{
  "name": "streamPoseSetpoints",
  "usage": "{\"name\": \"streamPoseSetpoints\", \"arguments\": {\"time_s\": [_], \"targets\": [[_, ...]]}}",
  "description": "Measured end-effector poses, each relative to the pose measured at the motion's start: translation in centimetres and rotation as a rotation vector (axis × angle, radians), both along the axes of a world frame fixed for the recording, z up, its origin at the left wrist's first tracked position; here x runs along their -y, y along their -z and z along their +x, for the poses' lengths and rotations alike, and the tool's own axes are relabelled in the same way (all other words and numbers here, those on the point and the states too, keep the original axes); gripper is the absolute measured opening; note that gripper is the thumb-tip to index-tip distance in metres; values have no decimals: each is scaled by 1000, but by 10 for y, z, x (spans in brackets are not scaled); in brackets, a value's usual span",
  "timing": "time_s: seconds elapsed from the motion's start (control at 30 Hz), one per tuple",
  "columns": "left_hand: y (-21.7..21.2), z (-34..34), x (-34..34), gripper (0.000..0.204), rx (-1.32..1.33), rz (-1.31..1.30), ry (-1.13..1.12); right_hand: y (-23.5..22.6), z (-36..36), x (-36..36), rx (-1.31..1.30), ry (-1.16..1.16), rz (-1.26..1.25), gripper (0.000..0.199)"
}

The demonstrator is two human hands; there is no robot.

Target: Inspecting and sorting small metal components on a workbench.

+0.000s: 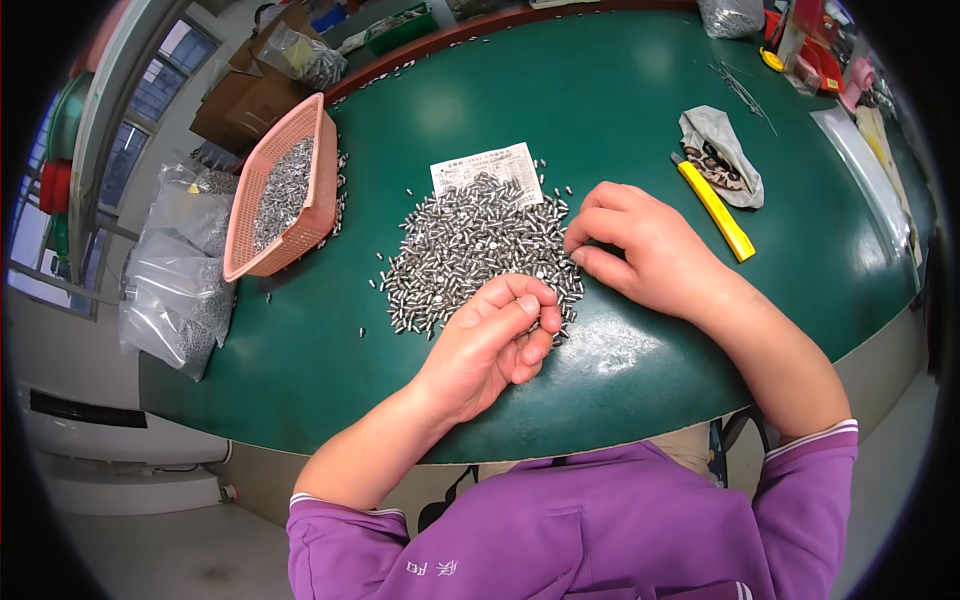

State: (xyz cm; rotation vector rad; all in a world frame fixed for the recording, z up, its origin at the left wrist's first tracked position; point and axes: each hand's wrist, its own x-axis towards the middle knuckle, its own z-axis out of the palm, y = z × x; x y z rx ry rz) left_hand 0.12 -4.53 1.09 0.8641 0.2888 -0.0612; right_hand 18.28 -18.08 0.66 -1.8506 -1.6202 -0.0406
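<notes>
At a green table [640,410], the left hand [480,345] curls, thumb and forefinger together, over the near edge of heaped metal pieces [465,250]; the right hand [645,245] bends rightward of them, its pinch unclear. Beyond, a paper slip [478,163] lies partly covered.

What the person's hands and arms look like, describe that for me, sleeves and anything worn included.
The left hand and right hand are bare, with no gloves or wristwatch showing. The left forearm and right forearm are uncovered too. The left sleeve and right sleeve are purple, edged with white lines.
</notes>
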Motion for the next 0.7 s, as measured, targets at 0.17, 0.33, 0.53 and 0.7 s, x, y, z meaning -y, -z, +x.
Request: {"name": "streamPoseSetpoints", "arguments": {"time_s": [0.17, 0.33, 0.53, 0.7], "targets": [[-1, 2, 4, 17, -21, 47, -28, -9, -15, 0, -534, -263, 77, 11], [0, 1, 3, 12, -14, 58, -20, -12, -23, -1, -685, -304, 21, 10], [-1, 2, 4, 11, -3, 16, -23, -6, -8, 0, -464, -134, 77, 11], [-1, 1, 2, 19, 2, 14, -12, -5, -4, 6, -116, -67, -82, 12]]}}
